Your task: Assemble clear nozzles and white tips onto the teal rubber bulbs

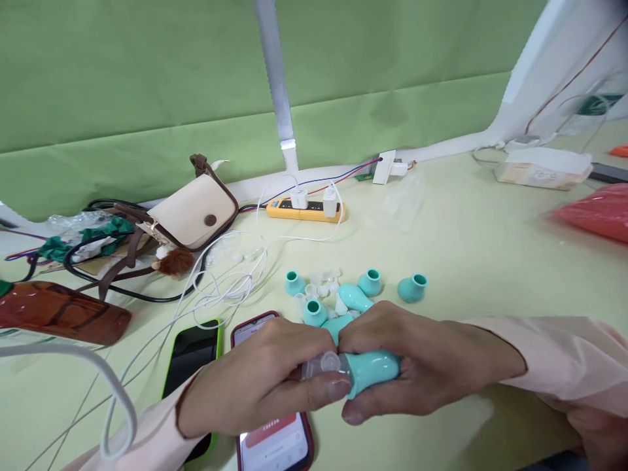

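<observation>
My left hand (275,376) is closed on a clear plastic piece (316,366). My right hand (392,360) grips a glossy turquoise part (373,370), and the two pieces meet end to end between my hands. Just beyond them lie turquoise parts: a round open-topped one (314,313), others at the left (295,282), centre (370,282) and right (413,288), and a smooth curved one (355,297). Small translucent white pieces (322,288) lie among these.
A red-cased phone (279,445) and a green-edged phone (193,353) lie by my left arm. Behind are white cables (240,281), a handbag (193,212), a yellow power strip (314,210), and a red-brown bottle (63,313) at the left. A tissue pack (543,168) and red bag (598,212) lie right.
</observation>
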The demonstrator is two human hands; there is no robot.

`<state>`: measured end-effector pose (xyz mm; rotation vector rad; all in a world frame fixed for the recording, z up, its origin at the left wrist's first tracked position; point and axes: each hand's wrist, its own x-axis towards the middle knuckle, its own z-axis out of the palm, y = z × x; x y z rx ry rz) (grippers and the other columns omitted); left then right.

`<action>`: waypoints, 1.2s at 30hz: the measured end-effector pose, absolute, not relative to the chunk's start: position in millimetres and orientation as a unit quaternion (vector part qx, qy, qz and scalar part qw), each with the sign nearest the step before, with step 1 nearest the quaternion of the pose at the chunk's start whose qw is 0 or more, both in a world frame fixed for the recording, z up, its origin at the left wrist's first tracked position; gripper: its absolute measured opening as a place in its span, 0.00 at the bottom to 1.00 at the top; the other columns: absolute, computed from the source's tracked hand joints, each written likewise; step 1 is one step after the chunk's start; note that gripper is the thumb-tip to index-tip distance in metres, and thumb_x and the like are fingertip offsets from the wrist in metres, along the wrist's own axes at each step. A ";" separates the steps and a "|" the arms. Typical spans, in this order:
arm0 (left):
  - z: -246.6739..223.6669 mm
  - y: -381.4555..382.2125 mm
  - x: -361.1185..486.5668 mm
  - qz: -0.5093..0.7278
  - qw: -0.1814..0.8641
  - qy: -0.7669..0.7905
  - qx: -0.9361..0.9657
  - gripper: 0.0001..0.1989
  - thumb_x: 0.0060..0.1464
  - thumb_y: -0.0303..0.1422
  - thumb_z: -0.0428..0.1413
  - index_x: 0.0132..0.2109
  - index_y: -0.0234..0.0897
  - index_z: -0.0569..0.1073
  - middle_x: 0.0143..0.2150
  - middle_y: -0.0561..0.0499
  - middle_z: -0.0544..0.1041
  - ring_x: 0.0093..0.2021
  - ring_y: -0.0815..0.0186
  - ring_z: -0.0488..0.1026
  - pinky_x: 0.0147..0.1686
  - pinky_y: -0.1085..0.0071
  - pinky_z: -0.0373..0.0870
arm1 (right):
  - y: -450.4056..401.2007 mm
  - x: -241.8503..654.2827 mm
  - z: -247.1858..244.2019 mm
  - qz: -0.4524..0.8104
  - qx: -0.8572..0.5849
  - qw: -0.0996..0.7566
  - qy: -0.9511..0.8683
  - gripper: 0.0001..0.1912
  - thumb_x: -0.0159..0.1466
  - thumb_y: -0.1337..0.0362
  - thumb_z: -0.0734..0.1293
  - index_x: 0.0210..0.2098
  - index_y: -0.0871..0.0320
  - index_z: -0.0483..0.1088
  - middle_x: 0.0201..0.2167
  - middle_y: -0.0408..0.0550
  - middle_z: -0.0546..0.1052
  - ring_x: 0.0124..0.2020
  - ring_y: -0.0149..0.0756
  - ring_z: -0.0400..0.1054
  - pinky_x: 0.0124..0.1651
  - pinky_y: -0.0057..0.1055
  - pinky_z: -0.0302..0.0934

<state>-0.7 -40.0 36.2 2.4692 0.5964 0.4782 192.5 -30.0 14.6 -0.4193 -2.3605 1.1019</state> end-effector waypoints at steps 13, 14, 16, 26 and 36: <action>35.3 -38.2 -18.3 0.254 0.462 0.255 0.811 0.24 0.59 0.47 0.39 0.24 0.37 0.64 0.16 0.54 0.65 0.17 0.71 0.63 0.17 0.75 0.59 | -24.0 208.7 32.9 0.351 -0.101 0.201 -0.909 0.08 0.62 0.63 0.63 0.32 0.63 0.67 0.26 0.47 0.71 0.28 0.28 0.63 0.32 0.24 0.56; 40.8 -39.6 -20.6 0.255 0.427 0.263 0.827 0.23 0.58 0.47 0.41 0.25 0.37 0.65 0.17 0.54 0.66 0.18 0.71 0.64 0.18 0.75 0.60 | -23.2 212.8 37.8 0.349 -0.136 0.206 -0.904 0.08 0.61 0.62 0.64 0.32 0.62 0.67 0.25 0.45 0.70 0.27 0.28 0.62 0.31 0.24 0.56; 51.3 -41.3 -25.3 0.248 0.343 0.294 0.857 0.18 0.57 0.46 0.46 0.27 0.38 0.67 0.19 0.55 0.68 0.20 0.71 0.65 0.19 0.76 0.61 | -18.9 221.3 47.1 0.345 -0.217 0.223 -0.886 0.08 0.60 0.61 0.65 0.34 0.60 0.65 0.26 0.42 0.69 0.25 0.27 0.60 0.29 0.23 0.55; 38.4 -13.4 -42.5 -0.065 -0.009 0.513 0.856 0.15 0.52 0.29 0.47 0.44 0.31 0.72 0.40 0.38 0.77 0.36 0.50 0.75 0.32 0.56 0.71 | 42.8 245.8 42.7 0.303 -0.429 0.179 -0.832 0.14 0.63 0.52 0.54 0.40 0.55 0.59 0.37 0.46 0.68 0.36 0.35 0.62 0.37 0.31 0.58; -12.0 24.6 -59.6 -0.046 0.057 0.492 0.867 0.14 0.57 0.35 0.52 0.49 0.35 0.67 0.48 0.46 0.70 0.43 0.62 0.71 0.41 0.59 0.70 | 86.2 260.0 0.8 0.181 -0.464 0.025 -0.867 0.11 0.53 0.63 0.63 0.35 0.58 0.69 0.32 0.49 0.72 0.35 0.40 0.66 0.34 0.32 0.57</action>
